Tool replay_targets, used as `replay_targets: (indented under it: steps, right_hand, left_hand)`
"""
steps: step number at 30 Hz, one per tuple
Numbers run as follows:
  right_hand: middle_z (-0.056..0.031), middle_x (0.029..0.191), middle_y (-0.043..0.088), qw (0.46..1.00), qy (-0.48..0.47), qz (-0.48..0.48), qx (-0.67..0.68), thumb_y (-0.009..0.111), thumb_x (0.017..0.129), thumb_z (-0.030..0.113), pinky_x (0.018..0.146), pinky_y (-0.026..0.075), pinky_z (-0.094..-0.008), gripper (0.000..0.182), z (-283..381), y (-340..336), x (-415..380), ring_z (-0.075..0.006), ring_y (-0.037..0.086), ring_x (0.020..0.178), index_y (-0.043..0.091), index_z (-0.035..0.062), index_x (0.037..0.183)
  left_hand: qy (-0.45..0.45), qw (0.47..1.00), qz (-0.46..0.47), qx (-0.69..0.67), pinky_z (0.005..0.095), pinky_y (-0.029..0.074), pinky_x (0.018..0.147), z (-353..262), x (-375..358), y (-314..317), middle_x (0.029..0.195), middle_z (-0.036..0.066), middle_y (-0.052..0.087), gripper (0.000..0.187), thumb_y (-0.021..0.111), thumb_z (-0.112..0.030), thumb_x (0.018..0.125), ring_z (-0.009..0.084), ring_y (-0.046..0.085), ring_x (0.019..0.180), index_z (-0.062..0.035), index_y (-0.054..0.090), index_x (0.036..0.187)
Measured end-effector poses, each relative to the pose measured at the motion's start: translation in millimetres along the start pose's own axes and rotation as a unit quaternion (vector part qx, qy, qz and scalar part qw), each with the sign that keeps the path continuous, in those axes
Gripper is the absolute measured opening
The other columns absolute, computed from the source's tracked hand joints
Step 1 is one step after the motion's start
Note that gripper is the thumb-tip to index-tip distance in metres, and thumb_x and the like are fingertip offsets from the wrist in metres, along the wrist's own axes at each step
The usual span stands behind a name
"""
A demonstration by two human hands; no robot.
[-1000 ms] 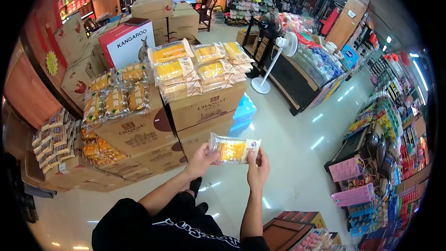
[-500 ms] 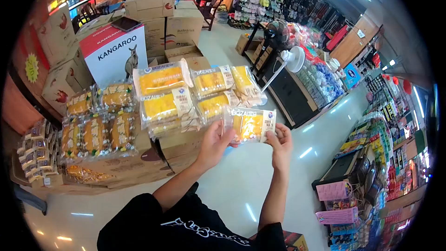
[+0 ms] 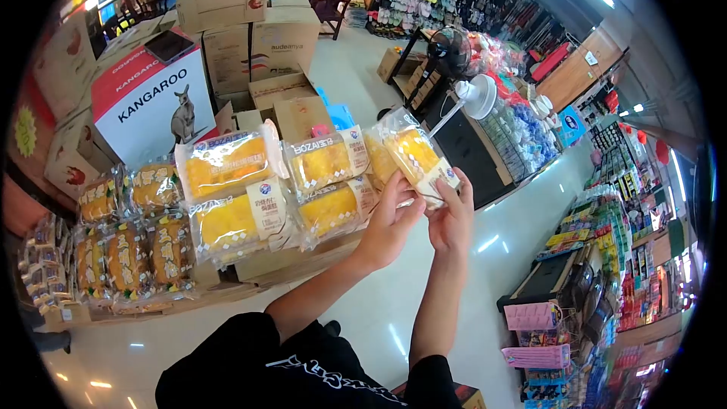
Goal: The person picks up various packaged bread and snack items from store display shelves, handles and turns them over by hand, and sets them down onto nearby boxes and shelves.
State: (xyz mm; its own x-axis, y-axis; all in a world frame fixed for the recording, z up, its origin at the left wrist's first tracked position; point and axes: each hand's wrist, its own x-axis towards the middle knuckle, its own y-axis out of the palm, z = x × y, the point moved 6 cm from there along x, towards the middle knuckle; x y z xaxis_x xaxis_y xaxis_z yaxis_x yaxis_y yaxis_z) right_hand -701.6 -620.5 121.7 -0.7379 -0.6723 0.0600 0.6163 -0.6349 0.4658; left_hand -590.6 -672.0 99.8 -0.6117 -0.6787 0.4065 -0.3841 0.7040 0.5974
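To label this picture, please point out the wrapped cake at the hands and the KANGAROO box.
Wrapped cake [image 3: 411, 153], head view: its yellow middle.
KANGAROO box [image 3: 151, 110], head view: its white front.

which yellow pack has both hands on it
The rightmost yellow pack, slanting, with the left hand and right hand at its labelled end; the other visible yellow packs lie to its left.

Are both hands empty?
No, the left hand and right hand are holding a clear-wrapped yellow packet.
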Motion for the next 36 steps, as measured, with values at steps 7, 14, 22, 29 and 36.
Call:
replay_targets:
  steps: [7, 14, 22, 29, 36]
  right_hand:
    - [-0.0127, 0.087, 0.064, 0.983, 0.033, -0.027, -0.181, 0.077, 0.078, 0.015, 0.05, 0.047, -0.0231, 0.054, -15.0, -7.0, 33.0, -0.0152, 0.063, 0.069, 0.044, -0.0052, 0.115]
    - [-0.0094, 0.077, 0.063, 0.922, -0.028, -0.024, -0.386, 0.083, 0.072, 0.025, 0.061, 0.047, -0.0254, 0.044, -1.4, 4.2, 31.1, -0.0127, 0.059, 0.069, 0.058, -0.0047, 0.093]
    - [-0.0123, 0.078, 0.065, 0.862, -0.049, -0.051, -0.502, 0.081, 0.072, 0.034, 0.063, 0.047, -0.0296, 0.047, -5.9, -1.2, 28.3, -0.0154, 0.058, 0.068, 0.063, -0.0053, 0.09]
    - [-0.0093, 0.088, 0.066, 0.855, -0.12, -0.095, -0.495, 0.079, 0.076, 0.034, 0.059, 0.044, -0.0276, 0.045, -11.4, -9.0, 14.7, -0.0135, 0.051, 0.062, 0.064, -0.0028, 0.098]
    - [-0.0021, 0.094, 0.064, 0.871, -0.203, -0.19, -0.405, 0.076, 0.081, 0.018, 0.05, 0.032, -0.0201, 0.033, 7.9, -54.0, -57.9, -0.0031, 0.036, 0.057, 0.062, 0.0002, 0.105]
  left_hand:
    - [-0.015, 0.995, -0.039, 0.089, 0.0302, 0.044, 0.093, 10.3, 10.9, -15.2, 0.133, 0.015, 0.046, 0.069, 0.058, -0.014, 0.093, 0.0174, 0.05, 0.116, 0.0063, 0.018, 0.145]
    - [-0.076, 0.989, -0.068, 0.111, 0.0264, 0.046, 0.087, 11.8, 11.9, -27.0, 0.126, 0.012, 0.05, 0.07, 0.063, -0.013, 0.09, 0.0143, 0.051, 0.112, 0.0072, 0.023, 0.143]
    - [-0.07, 0.983, -0.061, 0.16, 0.0334, 0.043, 0.097, 8.5, -4.1, -28.9, 0.142, 0.018, 0.031, 0.077, 0.065, -0.014, 0.088, 0.0216, 0.041, 0.124, 0.0046, 0.018, 0.146]
    - [-0.039, 0.97, -0.017, 0.241, 0.043, 0.034, 0.108, 8.4, -30.7, -30.0, 0.153, 0.023, 0.012, 0.083, 0.066, -0.015, 0.087, 0.0318, 0.023, 0.14, 0.0008, 0.013, 0.149]
    - [-0.018, 0.961, -0.023, 0.274, 0.0441, 0.028, 0.11, 1.5, -56.1, -23.5, 0.154, 0.02, 0.016, 0.076, 0.064, -0.013, 0.087, 0.0294, 0.024, 0.14, 0.0, 0.02, 0.147]
